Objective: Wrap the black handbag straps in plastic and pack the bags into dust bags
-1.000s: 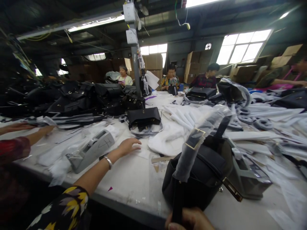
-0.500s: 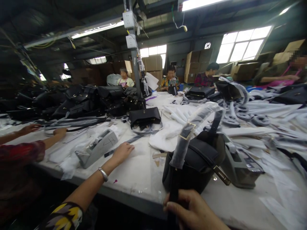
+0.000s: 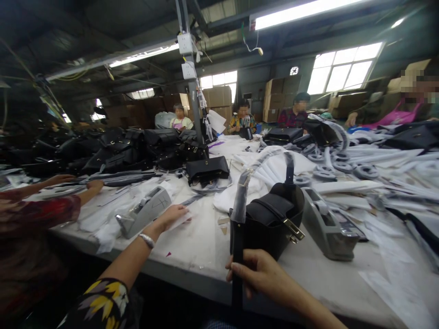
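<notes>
My right hand is closed round a dark strap at the near side of a black handbag. The bag stands on the table with its flap and gold clasp turned to the right. Its handle arches up, wrapped in clear and white film. My left hand, with a silver bangle at the wrist, pinches a thin, whitish, see-through sheet just above the table. Left of that hand stands a grey tape dispenser.
Another grey dispenser stands right of the bag. Behind lies a black bag. Black bags are heaped at the left; wrapped straps cover the right. A co-worker's arms reach in from the left. Several people sit across the table.
My left hand has lifted slightly from the tabletop, with the thin sheet now showing in its fingers. The bag and my right hand have shifted left in view, and the handle leans less.
</notes>
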`<action>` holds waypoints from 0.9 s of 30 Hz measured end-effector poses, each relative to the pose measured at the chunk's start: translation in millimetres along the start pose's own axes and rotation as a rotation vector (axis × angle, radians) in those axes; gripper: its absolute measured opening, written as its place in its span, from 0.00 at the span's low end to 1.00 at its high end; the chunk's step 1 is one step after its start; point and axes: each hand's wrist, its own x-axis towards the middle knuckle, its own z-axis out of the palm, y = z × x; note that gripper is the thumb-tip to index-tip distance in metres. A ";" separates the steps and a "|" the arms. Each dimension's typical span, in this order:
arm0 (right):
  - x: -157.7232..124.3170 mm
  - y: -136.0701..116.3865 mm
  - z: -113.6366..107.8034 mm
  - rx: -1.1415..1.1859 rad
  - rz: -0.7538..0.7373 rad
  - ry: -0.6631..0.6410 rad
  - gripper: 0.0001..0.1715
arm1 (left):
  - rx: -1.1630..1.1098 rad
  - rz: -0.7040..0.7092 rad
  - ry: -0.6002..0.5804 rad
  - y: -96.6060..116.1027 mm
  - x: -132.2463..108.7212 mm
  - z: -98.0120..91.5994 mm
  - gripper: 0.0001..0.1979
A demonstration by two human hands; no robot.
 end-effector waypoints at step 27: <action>0.3 -0.4 6.4 -0.206 -0.198 0.127 0.22 | -0.591 0.108 -0.043 55.1 -188.0 103.4 0.15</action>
